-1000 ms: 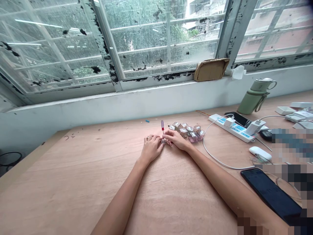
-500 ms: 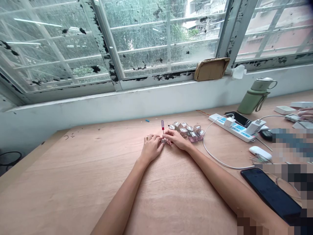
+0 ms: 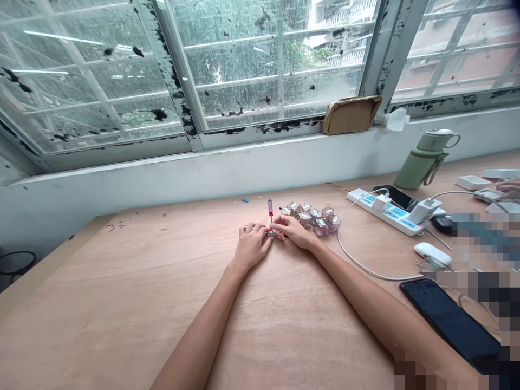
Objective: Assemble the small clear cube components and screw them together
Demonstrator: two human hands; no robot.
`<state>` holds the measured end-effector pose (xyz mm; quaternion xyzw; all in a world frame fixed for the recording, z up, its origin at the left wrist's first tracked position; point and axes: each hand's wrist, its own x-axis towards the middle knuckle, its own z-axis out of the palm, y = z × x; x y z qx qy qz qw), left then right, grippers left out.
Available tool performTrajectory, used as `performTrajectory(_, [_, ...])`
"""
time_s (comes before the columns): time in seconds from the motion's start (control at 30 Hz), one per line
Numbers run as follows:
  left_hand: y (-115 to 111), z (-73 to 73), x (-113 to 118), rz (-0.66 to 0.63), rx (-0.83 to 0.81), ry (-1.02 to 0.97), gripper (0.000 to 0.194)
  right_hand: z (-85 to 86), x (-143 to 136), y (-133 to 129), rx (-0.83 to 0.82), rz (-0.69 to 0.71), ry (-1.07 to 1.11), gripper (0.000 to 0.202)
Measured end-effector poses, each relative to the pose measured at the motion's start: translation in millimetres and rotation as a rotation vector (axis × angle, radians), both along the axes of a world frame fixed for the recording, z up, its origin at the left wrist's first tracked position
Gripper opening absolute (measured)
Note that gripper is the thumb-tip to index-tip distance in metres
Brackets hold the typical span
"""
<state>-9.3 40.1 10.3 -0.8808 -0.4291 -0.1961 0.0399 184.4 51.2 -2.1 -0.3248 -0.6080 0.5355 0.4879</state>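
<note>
A small screwdriver with a clear purple and red handle stands upright, its tip down on a small metallic piece on the wooden table. My right hand has its thumb and fingertips closed round the screwdriver's thin shaft. From the left, my left hand rests on the table with its fingertips at the small piece, pressing against it. Fingers hide most of that piece. Just behind my right hand sits a cluster of small clear hexagonal boxes with labelled lids.
A white power strip with chargers and a looping white cable lies to the right. Farther right are a green bottle, a black phone, a white case and another person's hand. A blue bit lies near the wall.
</note>
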Motion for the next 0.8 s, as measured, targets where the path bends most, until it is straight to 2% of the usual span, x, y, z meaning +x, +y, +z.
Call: performTrajectory(0.8, [0.0, -0.4, 0.3, 0.008, 0.014, 0.008, 0.026, 4.8, 0.5, -2.9, 0.009, -0.01, -0.003, 0.035])
